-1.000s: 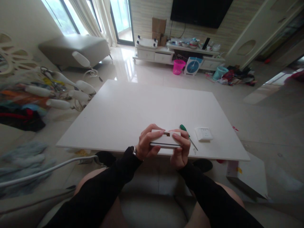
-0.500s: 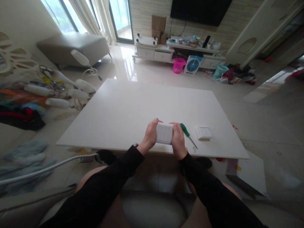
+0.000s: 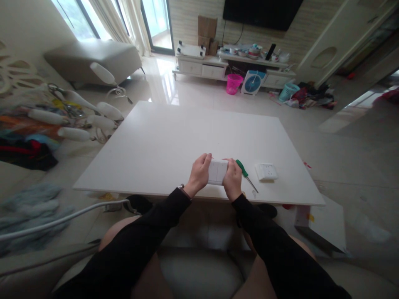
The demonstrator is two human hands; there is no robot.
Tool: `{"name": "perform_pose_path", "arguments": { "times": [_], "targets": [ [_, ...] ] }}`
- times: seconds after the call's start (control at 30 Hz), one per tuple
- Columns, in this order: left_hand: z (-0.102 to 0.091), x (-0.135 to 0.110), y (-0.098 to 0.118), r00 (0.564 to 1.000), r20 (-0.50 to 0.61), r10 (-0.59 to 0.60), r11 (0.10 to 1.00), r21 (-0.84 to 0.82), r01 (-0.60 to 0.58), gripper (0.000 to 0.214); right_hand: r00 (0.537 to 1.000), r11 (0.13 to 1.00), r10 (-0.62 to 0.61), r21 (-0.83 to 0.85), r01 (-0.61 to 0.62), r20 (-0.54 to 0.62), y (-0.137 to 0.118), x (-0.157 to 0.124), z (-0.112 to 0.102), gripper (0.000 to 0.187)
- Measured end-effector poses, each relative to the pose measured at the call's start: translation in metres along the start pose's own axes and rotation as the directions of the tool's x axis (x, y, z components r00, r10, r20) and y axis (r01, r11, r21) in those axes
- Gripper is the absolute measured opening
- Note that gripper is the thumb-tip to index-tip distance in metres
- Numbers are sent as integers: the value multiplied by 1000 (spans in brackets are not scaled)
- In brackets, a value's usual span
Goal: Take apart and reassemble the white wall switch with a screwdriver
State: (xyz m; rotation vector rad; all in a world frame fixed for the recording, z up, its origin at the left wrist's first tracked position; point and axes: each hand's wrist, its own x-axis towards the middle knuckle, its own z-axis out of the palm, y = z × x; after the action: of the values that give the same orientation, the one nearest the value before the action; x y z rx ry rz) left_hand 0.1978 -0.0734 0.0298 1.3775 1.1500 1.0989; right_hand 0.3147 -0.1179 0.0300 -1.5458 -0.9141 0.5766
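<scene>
A white wall switch plate (image 3: 217, 172) lies face up on the white table (image 3: 162, 145) near its front edge. My left hand (image 3: 198, 174) grips its left side and my right hand (image 3: 232, 179) grips its right side, fingers curled round the edges. A green-handled screwdriver (image 3: 245, 173) lies just right of my right hand. Further right rests a white socket plate (image 3: 266, 171), untouched.
A white chandelier (image 3: 84, 120) and coloured clutter lie on the floor to the left. A white cable (image 3: 62, 220) runs across the lower left. Beyond the table stand a TV cabinet (image 3: 230, 68), a pink basket (image 3: 233, 85) and a blue fan (image 3: 253, 83).
The switch plate has turned from edge-on, held above the table edge, to face up and down on the table. Both hands moved forward with it.
</scene>
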Motion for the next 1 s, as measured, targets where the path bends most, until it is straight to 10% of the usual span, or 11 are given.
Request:
{"name": "perform_pose_path", "arguments": {
  "times": [0.37,0.7,1.0],
  "targets": [
    [-6,3,15,992,88,-94,949,-292,116,52,989,982,5,186,-32,147,-18,-3,-11,49],
    [-9,-11,25,993,-15,114,988,-106,-115,49,978,977,-209,58,207,16,-28,-12,-14,45],
    [-15,-8,24,982,-60,181,972,-142,-188,45,956,966,-249,109,233,158,-27,-9,-13,43]
  ]
}}
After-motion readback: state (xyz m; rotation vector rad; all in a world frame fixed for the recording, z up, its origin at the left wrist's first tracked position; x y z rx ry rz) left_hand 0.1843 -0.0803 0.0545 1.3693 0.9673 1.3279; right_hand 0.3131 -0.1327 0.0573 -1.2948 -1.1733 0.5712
